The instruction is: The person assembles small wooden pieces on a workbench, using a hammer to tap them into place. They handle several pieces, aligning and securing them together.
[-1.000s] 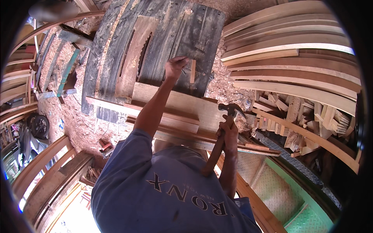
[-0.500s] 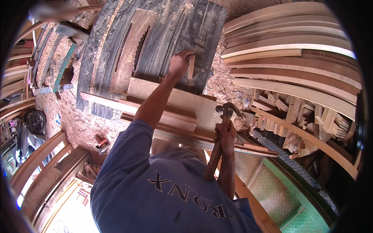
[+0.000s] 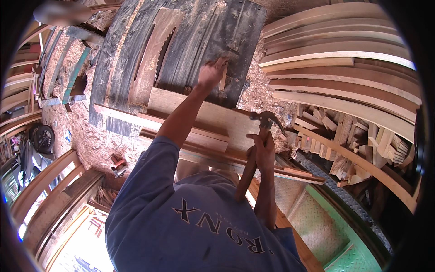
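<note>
My left hand (image 3: 212,75) reaches out over the dark, worn tabletop (image 3: 195,59). Its fingers are closed at the far end of a short, light wooden strip (image 3: 222,80); the fingertips partly cover that end. Close to my body, a claw hammer (image 3: 263,121) is held by my right hand (image 3: 264,152), wrapped round the wooden handle below the head. The head is up and the handle slants down toward my shirt. Between my arms and the tabletop lies a wide, pale board (image 3: 235,128), with narrower planks (image 3: 206,139) stacked along its near side.
A slotted wooden plate with a toothed saw blade (image 3: 164,56) is set into the tabletop, left of my left hand. Long planks (image 3: 340,50) are stacked at right, above a heap of offcuts (image 3: 362,145). Wood shavings (image 3: 81,122) cover the floor.
My left hand has shifted slightly right, covering more of the strip's far end. The hammer has risen and tilted a little, and my right thumb now sticks out from the handle.
</note>
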Demonstrator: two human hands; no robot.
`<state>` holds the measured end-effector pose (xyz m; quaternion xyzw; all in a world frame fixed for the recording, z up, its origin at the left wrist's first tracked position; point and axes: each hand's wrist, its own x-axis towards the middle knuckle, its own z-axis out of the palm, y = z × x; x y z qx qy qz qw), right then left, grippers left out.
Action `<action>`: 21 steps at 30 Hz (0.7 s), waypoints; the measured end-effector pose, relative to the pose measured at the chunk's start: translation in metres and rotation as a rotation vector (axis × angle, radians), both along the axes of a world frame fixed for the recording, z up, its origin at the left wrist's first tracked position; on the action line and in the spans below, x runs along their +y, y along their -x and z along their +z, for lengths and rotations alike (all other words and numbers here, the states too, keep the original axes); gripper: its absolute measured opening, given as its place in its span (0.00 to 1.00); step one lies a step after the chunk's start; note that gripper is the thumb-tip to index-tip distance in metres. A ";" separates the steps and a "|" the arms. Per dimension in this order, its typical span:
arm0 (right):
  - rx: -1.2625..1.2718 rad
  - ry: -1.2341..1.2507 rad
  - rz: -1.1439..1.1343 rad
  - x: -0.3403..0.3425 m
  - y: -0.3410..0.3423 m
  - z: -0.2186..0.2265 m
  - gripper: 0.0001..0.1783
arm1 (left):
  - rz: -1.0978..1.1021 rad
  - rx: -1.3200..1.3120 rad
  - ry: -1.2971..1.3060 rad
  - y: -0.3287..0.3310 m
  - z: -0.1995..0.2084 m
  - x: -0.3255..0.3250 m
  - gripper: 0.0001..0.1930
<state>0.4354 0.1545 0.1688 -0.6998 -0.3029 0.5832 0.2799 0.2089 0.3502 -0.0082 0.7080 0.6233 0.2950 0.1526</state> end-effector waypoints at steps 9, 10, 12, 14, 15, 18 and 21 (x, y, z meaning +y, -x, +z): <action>-0.497 -0.416 0.416 0.069 0.032 -0.021 0.19 | 0.061 -0.281 0.053 -0.007 0.003 -0.009 0.20; -0.518 -0.417 0.427 0.079 0.040 -0.022 0.19 | 0.069 -0.295 0.051 -0.008 0.002 -0.009 0.20; -0.546 -0.473 0.455 0.100 0.054 -0.020 0.19 | 0.095 -0.289 0.040 -0.010 0.000 -0.009 0.20; -0.563 -0.521 0.485 0.116 0.064 -0.018 0.20 | 0.130 -0.246 0.060 -0.011 -0.001 -0.009 0.19; -0.569 -0.547 0.499 0.124 0.069 -0.019 0.20 | 0.141 -0.251 0.049 -0.012 -0.002 -0.009 0.20; -0.591 -0.601 0.495 0.137 0.079 -0.028 0.20 | 0.164 -0.273 0.112 -0.011 -0.001 -0.009 0.23; -0.619 -0.579 0.501 0.149 0.088 -0.047 0.18 | 0.167 -0.329 0.187 -0.009 0.001 -0.009 0.27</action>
